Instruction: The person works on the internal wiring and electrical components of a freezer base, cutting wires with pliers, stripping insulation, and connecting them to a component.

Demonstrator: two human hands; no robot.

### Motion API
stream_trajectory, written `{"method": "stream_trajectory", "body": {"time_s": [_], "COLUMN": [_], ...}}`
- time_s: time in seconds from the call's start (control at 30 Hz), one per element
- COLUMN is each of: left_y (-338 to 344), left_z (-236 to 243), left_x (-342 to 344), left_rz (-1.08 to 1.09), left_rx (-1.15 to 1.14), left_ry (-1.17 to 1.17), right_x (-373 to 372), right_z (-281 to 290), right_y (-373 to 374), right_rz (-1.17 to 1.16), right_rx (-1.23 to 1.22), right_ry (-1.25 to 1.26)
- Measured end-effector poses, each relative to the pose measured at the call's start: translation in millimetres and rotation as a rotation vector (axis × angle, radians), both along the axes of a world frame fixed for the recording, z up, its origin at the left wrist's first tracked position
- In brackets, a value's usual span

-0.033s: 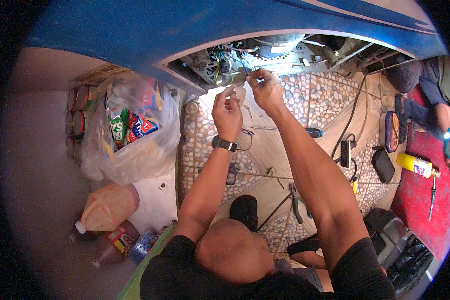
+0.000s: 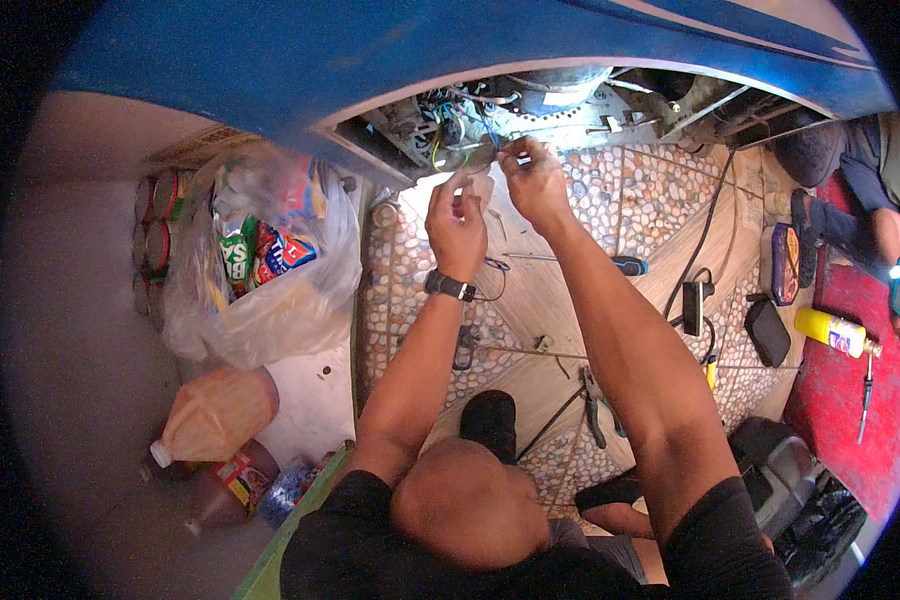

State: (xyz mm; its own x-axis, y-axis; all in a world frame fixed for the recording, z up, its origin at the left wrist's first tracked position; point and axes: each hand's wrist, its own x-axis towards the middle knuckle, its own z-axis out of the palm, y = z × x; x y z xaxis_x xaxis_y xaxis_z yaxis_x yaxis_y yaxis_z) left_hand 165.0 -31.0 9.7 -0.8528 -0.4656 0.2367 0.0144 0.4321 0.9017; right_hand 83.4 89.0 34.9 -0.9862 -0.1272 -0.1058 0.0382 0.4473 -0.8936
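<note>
1. Fingers of the left hand (image 2: 457,230) curl loosely, tips close; I cannot tell whether either hand grips anything.
2. Right hand (image 2: 536,187) has eased slightly toward four o'clock, fingertips bunched; both hands stay beside the wiring.
3. Blue wire (image 2: 488,130): near the right fingertips, at eleven o'clock.
4. Blue panel (image 2: 270,70): beyond, twelve o'clock.

Left hand (image 2: 457,225) with fingers loosely curled, left wrist (image 2: 454,275) and left forearm (image 2: 410,360) behind those fingers, right hand (image 2: 536,187) just right of the left fingertips, its fingers bunched near the thumb, right forearm (image 2: 620,310) slanting back from them
</note>
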Motion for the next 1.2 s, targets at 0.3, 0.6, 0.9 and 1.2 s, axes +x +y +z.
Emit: {"method": "stream_trajectory", "body": {"time_s": [0.3, 0.6, 0.9, 1.2], "left_y": [10.5, 13.7, 1.6, -18.5], "left_z": [25.6, 34.0, 20.8, 30.9], "left_x": [-27.7, -17.2, -26.5, -0.9], "left_rz": [-0.120, -0.216, -0.166, -0.256], "left_rx": [0.062, 0.126, 0.130, 0.011], "left_ry": [-0.012, -0.018, -0.085, -0.282], "right_x": [11.0, 16.8, 29.1, 8.3], "right_z": [10.0, 1.6, 20.8, 16.1], "right_y": [-5.4, 0.7, -0.4, 37.5], "right_rz": [-0.020, -0.054, 0.098, -0.088], "right_rx": [-0.223, -0.004, -0.114, 0.043], "right_ry": [0.150, 0.277, 0.211, 0.234]}}
